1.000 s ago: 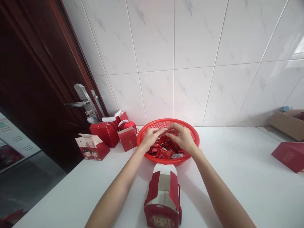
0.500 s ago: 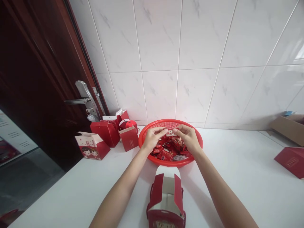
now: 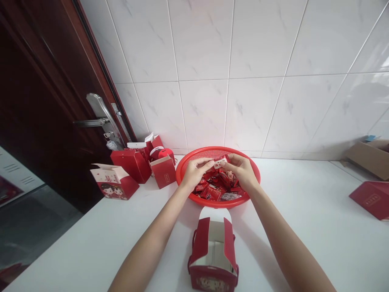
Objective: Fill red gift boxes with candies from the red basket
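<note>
Between the fingertips of both hands is a small red and white wrapped candy [image 3: 221,162], held above a red plastic basket [image 3: 218,205]. My left hand [image 3: 196,172] pinches its left end, and my right hand [image 3: 242,170] grips the right side. Below them, several red candy packets [image 3: 212,192] lie in the basket, along with a greyish clear packet [image 3: 230,196]. In front of the basket stands a dark red gift box [image 3: 213,255] with its top flaps apart and its white inside showing.
On the left stand several red gift boxes [image 3: 132,164], one with printed cartoon figures [image 3: 114,182]. Another red box [image 3: 372,200] and a brown cardboard box [image 3: 369,158] are at the right. A tiled wall [image 3: 203,113] backs the white table [image 3: 304,202]; a dark door [image 3: 45,81] is at left.
The candy has tilted, its right end now higher, and more of its red wrapper shows. Both hands stay over the basket. The camera view has shifted slightly.
</note>
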`<state>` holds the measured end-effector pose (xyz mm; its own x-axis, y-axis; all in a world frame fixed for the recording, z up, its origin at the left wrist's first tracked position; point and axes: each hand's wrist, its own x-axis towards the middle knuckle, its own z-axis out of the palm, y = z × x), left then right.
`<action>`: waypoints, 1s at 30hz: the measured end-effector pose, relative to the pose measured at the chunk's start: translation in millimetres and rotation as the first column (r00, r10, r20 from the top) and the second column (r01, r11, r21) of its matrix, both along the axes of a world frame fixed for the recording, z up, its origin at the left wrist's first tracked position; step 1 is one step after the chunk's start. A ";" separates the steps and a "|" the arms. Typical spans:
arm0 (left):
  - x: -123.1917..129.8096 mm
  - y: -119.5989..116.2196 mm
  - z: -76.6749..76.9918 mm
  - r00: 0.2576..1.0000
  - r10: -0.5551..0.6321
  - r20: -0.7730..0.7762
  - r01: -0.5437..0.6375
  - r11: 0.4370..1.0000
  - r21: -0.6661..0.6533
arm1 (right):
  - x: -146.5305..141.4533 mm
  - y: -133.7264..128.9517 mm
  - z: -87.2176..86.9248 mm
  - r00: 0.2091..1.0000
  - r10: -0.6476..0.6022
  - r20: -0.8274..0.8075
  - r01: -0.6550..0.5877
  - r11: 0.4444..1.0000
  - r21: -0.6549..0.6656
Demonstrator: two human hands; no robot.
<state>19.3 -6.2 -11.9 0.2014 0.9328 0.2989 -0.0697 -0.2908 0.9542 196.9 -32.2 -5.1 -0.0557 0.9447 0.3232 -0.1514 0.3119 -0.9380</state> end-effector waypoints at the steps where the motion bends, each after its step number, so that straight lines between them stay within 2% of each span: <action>1: 0.4 -1.3 1.0 1.000 -0.026 -0.010 0.026 1.000 0.006 | 0.5 0.8 -0.5 1.000 -0.005 0.003 0.005 1.000 0.004; 5: 2.6 -5.1 3.4 0.985 -0.139 -0.103 0.144 0.988 0.049 | 1.5 1.7 -2.0 0.999 0.021 0.029 -0.022 1.000 0.019; 9: 3.3 -5.4 2.5 0.990 -0.113 -0.088 0.123 0.986 0.114 | 1.0 0.3 -2.2 0.998 0.065 0.019 -0.065 0.998 0.016; 15: 2.4 -6.3 3.6 0.989 -0.128 -0.072 0.133 0.989 0.070 | 1.3 -1.0 -1.6 0.993 0.103 0.057 -0.102 0.995 -0.011; 19: 2.6 -4.2 2.0 0.987 -0.140 -0.079 0.140 0.990 0.007 | 0.5 -1.7 -0.3 0.999 0.026 0.039 -0.026 1.000 -0.005; 23: 1.2 -0.4 -5.2 0.969 -0.146 -0.197 0.140 0.989 -0.041 | 1.7 1.8 -1.4 0.985 -0.164 -0.043 0.165 0.986 0.009; 26: 0.4 -0.2 -9.2 0.890 -0.180 -0.419 0.183 0.983 -0.034 | 2.2 4.6 -2.9 0.965 -0.242 -0.103 0.239 0.970 -0.048; 30: 2.1 -3.6 -7.7 0.626 -0.251 -0.739 0.304 0.951 -0.066 | 0.0 6.0 -3.9 0.951 -0.283 -0.126 0.273 0.958 -0.086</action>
<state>21.5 -9.8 -19.7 0.6240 0.7814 -0.0097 0.5539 -0.4335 0.7109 196.9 -26.2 -9.0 0.2521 0.9362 0.2450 -0.1951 0.2971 -0.9347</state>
